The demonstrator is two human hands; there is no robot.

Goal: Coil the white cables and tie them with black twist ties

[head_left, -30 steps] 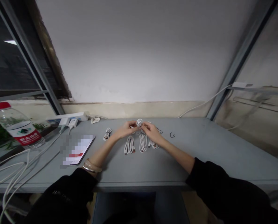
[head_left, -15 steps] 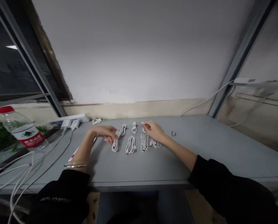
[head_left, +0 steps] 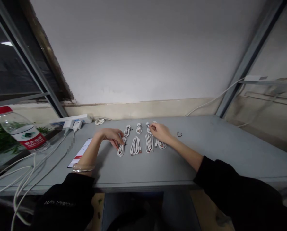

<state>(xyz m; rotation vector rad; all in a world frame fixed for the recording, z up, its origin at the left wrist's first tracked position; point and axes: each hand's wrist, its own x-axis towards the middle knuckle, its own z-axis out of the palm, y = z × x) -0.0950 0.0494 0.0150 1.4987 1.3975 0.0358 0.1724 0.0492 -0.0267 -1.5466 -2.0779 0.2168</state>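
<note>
Several coiled white cables lie in two rows on the grey table [head_left: 206, 154]. My left hand [head_left: 111, 136] hangs curled over the leftmost front coil [head_left: 120, 149], its fingertips touching it. My right hand [head_left: 160, 132] rests at the right end of the rows, fingers pinched on a back-row coil [head_left: 148, 127]. Two more front coils [head_left: 135, 145] [head_left: 149, 143] lie between my hands, with back coils [head_left: 127, 130] [head_left: 139, 127] behind them. Another coil [head_left: 161, 145] sits under my right wrist.
A phone [head_left: 80, 152] lies left of my left arm. A water bottle [head_left: 20, 131] stands at far left beside loose white cords [head_left: 20, 179]. A power strip [head_left: 72, 120] lies against the wall. A small black tie [head_left: 179, 134] is right of my right hand.
My hands separated from one coil held together at the back. The left hand swung left and set a coil down at the front row's left end; the right stayed by the back row.
</note>
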